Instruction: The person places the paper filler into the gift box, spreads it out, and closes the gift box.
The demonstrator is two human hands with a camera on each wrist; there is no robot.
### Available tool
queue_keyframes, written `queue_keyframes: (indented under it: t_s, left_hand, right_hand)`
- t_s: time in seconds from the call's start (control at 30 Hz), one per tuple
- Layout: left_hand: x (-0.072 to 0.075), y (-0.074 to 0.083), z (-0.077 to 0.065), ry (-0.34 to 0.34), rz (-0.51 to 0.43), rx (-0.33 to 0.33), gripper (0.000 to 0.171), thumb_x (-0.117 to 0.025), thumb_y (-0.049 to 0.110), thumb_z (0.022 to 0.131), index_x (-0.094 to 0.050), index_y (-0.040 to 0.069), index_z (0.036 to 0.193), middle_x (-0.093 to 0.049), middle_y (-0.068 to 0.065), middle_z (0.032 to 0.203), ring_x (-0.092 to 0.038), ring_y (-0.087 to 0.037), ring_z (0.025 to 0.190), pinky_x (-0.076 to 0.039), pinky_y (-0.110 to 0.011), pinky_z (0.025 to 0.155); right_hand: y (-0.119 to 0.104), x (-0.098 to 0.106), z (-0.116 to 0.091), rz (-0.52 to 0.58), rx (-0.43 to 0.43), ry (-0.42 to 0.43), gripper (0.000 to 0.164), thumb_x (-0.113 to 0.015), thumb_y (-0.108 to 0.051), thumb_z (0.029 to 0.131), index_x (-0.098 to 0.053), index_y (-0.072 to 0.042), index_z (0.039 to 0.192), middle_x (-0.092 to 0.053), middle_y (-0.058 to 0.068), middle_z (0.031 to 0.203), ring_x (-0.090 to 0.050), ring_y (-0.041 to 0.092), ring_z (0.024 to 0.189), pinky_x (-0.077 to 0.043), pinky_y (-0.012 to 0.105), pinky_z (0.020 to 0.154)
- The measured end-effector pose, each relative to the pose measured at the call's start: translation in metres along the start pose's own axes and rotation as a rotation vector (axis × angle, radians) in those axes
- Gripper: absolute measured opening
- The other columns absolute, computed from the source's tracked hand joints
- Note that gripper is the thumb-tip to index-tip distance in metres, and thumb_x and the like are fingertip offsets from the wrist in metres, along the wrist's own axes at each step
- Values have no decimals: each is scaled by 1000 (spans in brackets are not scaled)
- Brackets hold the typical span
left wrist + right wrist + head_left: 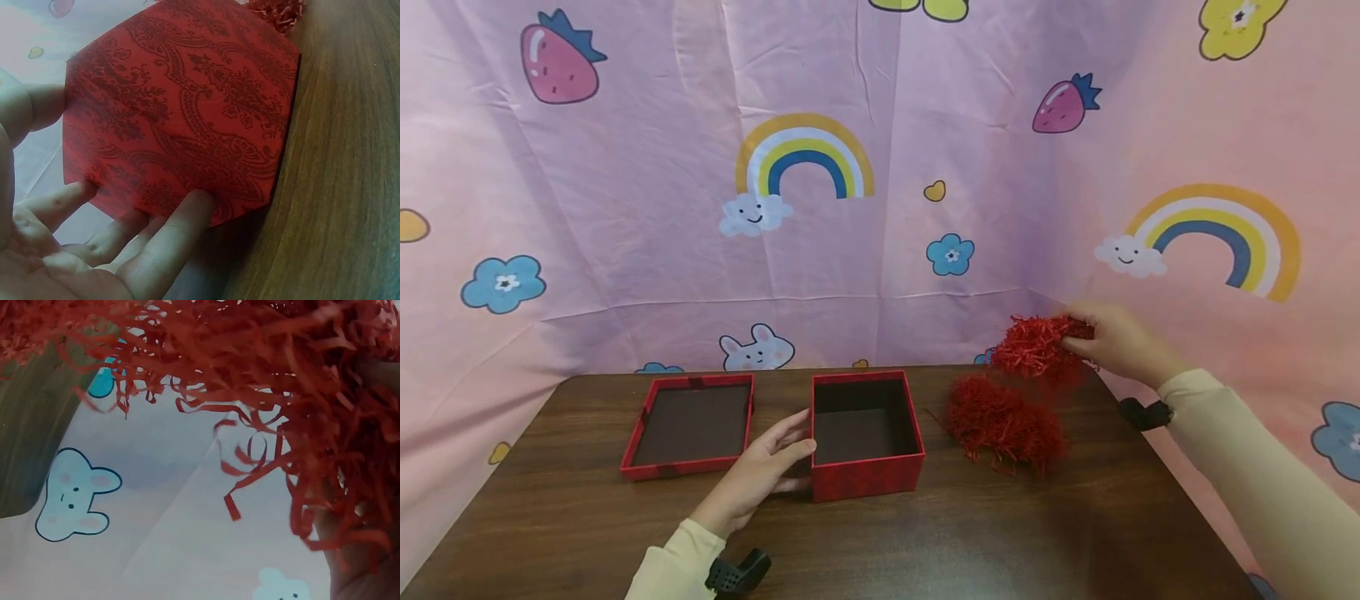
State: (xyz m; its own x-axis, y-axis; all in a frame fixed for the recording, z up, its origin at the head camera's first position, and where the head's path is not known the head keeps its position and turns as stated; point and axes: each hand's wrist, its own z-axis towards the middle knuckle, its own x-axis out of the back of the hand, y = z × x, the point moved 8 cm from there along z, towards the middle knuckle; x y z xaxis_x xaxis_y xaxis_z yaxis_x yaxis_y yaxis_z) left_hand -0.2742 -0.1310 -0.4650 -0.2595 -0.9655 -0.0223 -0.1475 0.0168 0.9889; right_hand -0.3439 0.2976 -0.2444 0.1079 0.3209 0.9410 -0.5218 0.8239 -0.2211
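Observation:
A red patterned box (867, 481) with a dark inside stands on the table, its top uncovered. My left hand (756, 475) rests its fingertips against the box's left wall, the fingers spread and mostly straight. In the left wrist view, the fingers touch the paisley-patterned side (187, 106). On the right, my right hand (1116, 340) grips a clump of red shredded paper (1033, 343), held above the table. Loose strands of that clump (250, 369) fill the top of the right wrist view and hide much of the fingers. Below it lies a pile of red shredded paper (1000, 421).
Left of the box, a shallow red lid (685, 468) lies with its dark inside facing up. The brown wooden table (970, 533) ends at the back and right against a hanging cloth (895, 250) printed with rainbows and strawberries.

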Motion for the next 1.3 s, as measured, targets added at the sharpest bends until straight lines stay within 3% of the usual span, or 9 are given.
queue_keyframes:
  t_s: [0.2,0.4,0.57,0.77,1.3]
  left_hand:
    - [-1,0,-1,-9,-9,-5,68,-65,28,103,-32,16,162,-31,-27,163,-44,-45,142,-57,-53,96]
    - [-1,0,-1,-9,-8,-11,68,-65,29,103,-32,17,162,-31,-27,163,-45,-45,142,-57,-53,96]
    - [-1,0,-1,-8,-5,-13,67,-64,28,104,-32,17,162,-30,-28,163,-43,-46,143,-57,-53,95]
    - [0,1,-2,2,3,-14,65,-62,27,105,-33,18,162,-31,-27,163,-43,-45,143,-58,-52,95]
    - [1,-1,-1,8,10,-10,66,-64,29,104,-34,18,161,-31,-26,163,-41,-44,144,-58,-53,95]
  right_hand:
    - [1,2,-4,1,30,51,26,-74,1,92,-70,-2,118,-73,15,107,-72,29,92,-59,45,75]
    - [-5,21,0,61,34,99,27,-69,4,95,-68,4,122,-72,20,110,-71,36,97,-59,46,78]
    - [-13,42,4,41,47,133,26,-70,3,95,-68,1,121,-72,16,108,-72,34,95,-59,31,75]
    - [-21,56,6,8,81,181,26,-73,2,94,-70,-3,119,-75,14,103,-74,30,90,-51,11,70]
    - [-40,40,6,36,150,201,29,-75,5,90,-73,-5,117,-74,6,103,-72,19,87,-55,14,74]
